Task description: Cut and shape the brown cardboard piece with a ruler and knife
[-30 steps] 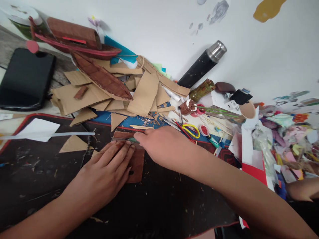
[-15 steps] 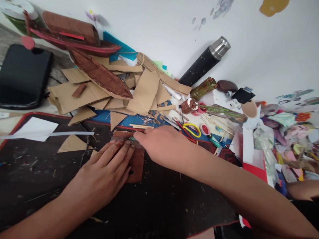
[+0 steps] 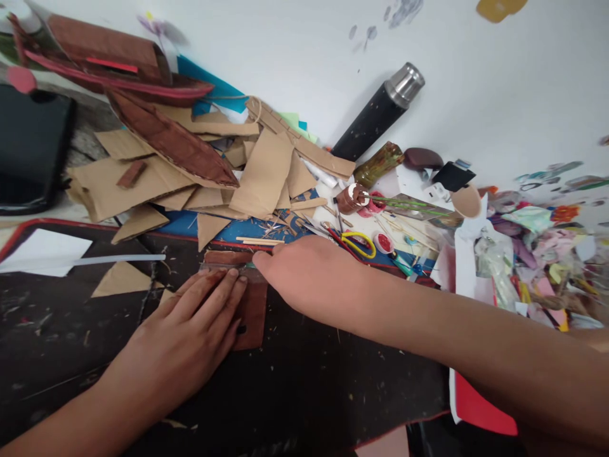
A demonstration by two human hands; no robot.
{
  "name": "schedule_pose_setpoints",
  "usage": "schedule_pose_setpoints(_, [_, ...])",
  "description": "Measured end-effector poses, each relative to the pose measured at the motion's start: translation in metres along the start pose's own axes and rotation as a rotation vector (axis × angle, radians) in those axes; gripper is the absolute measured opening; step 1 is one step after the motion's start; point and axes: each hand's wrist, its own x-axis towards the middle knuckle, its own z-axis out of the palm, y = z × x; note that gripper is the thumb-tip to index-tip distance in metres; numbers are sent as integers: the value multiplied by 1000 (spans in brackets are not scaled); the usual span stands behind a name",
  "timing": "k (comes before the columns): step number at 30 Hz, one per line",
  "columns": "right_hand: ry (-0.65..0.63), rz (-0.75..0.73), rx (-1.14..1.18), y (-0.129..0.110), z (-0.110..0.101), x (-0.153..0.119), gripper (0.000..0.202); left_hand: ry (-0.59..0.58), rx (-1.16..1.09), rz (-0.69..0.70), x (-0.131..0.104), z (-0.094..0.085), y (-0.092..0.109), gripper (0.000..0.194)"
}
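Note:
My left hand [image 3: 195, 324] lies flat on a brown painted cardboard piece [image 3: 255, 314] with a small dark hole near its lower edge. Its fingers are stretched out, pressing on what looks like a clear strip across the piece. Beyond the fingertips shows the piece's brown far edge [image 3: 223, 257]. My right hand [image 3: 309, 273] is closed at the top right of the piece, its thumb side turned toward the left fingertips. A bit of green shows by the thumb, but what the fingers hold is hidden behind the hand.
Behind are cardboard scraps [image 3: 264, 171], a brown boat hull [image 3: 174, 139] and a model boat with a cabin [image 3: 109, 57]. Thin sticks [image 3: 259, 241], yellow-handled scissors [image 3: 359, 244], a paint pot [image 3: 352, 198] and a black flask [image 3: 373, 117] stand or lie to the right. A phone [image 3: 33, 146] is far left.
The whole view has shifted, so things appear farther left. My right hand has slid slightly right along the piece. My left hand stays pressed on it.

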Motion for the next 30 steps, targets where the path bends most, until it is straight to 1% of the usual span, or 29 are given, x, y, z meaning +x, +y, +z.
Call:
schedule_pose_setpoints(6, [-79, 24, 12, 6, 1, -5, 30, -27, 8, 35, -3, 2, -2, 63])
schedule_pose_setpoints(11, [-98, 27, 18, 7, 2, -5, 31, -12, -1, 19, -2, 3, -1, 63])
schedule_pose_setpoints(19, [-19, 24, -26, 9, 11, -12, 26, -22, 4, 13, -2, -1, -1, 63])
schedule_pose_setpoints(22, [-25, 31, -23, 8, 11, -11, 26, -14, -12, 5, -2, -1, 0, 63])
schedule_pose_setpoints(26, [-37, 37, 3, 10, 10, -9, 27, -8, 16, 37, 2, -2, 0, 60])
schedule_pose_setpoints(30, [-22, 67, 33, 17, 8, -17, 28, 19, 46, 43, 6, -3, -1, 56])
